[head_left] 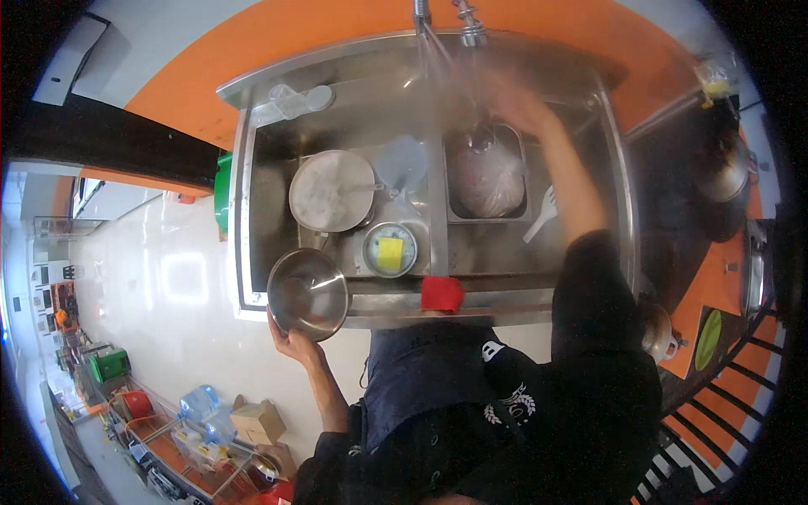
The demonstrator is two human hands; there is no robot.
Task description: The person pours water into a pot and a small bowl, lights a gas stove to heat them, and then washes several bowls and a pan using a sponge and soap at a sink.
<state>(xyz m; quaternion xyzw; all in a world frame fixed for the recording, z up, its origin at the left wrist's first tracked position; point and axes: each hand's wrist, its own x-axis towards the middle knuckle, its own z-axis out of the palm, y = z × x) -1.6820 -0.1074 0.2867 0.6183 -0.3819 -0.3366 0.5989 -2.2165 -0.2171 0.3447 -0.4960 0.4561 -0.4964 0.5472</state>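
Note:
My left hand [296,343] grips the rim of a shiny metal bowl [307,296], held tilted over the sink's front left edge. My right hand [513,99] is stretched to the back of the sink beside the faucet [474,35]; its fingers are blurred, and whether they touch the faucet is unclear. Below it, a rectangular metal pan [525,210] in the right basin holds something wrapped in clear plastic [490,183]. A white slotted spatula [543,215] leans beside that pan. In the left basin, a small round pot [369,263] of suds carries a yellow sponge [390,252].
A large round pan [295,202] with whitish contents and a translucent ladle-like utensil [402,168] share the left basin [273,185]. Clear containers [299,101] stand on the back left ledge. A red cloth [442,294] hangs over the front rim. A wok [720,168] sits at the right.

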